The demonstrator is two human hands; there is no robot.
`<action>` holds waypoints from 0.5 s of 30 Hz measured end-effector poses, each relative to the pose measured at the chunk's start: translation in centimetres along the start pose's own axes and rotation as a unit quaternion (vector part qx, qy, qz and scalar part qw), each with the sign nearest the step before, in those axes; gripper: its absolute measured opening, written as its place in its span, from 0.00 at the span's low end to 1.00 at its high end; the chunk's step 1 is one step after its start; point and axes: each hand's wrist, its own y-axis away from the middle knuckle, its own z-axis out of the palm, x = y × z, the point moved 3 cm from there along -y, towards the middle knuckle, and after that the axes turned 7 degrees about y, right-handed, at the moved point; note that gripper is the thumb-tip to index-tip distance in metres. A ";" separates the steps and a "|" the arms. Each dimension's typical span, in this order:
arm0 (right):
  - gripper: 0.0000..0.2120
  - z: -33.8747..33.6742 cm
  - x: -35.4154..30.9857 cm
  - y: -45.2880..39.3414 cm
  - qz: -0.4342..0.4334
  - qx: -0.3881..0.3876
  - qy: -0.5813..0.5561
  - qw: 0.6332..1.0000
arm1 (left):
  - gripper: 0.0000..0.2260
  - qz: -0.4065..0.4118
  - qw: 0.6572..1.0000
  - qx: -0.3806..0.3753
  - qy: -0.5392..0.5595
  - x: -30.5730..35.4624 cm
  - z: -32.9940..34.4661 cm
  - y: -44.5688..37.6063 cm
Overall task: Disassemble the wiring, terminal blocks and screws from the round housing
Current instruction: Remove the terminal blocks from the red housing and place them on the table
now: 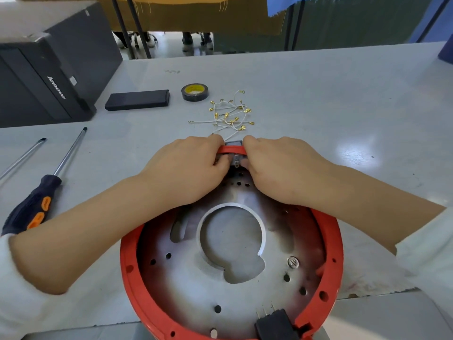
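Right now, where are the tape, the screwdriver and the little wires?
tape [195,92]: head view, yellow core.
screwdriver [36,204]: head view, black-and-orange handle.
little wires [229,116]: head view, middle of the pile.

A grey table [318,99] carries screwdrivers [36,200], tape roll [195,92], loose wires [230,116], black box [137,99], red housing [130,273].

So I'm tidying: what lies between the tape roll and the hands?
The head view shows a pile of white wires between the tape roll and both hands.

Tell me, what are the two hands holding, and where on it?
Both the left hand and right hand grip a small grey part at the far rim of the round red housing, one from each side.
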 end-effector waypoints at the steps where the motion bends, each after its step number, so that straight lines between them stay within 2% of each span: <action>1: 0.10 0.0 0.0 0.0 0.001 0.003 0.001 1.000 | 0.12 0.001 1.000 0.001 0.006 -0.1 0.0 0.0; 9: 0.10 -0.4 -0.3 0.0 0.022 0.007 0.005 1.000 | 0.09 0.013 0.999 0.013 0.030 -0.3 0.1 -0.3; 15: 0.07 -0.8 -0.8 -0.3 0.056 -0.005 0.009 0.998 | 0.14 0.020 1.000 0.023 0.006 -0.2 0.2 -0.6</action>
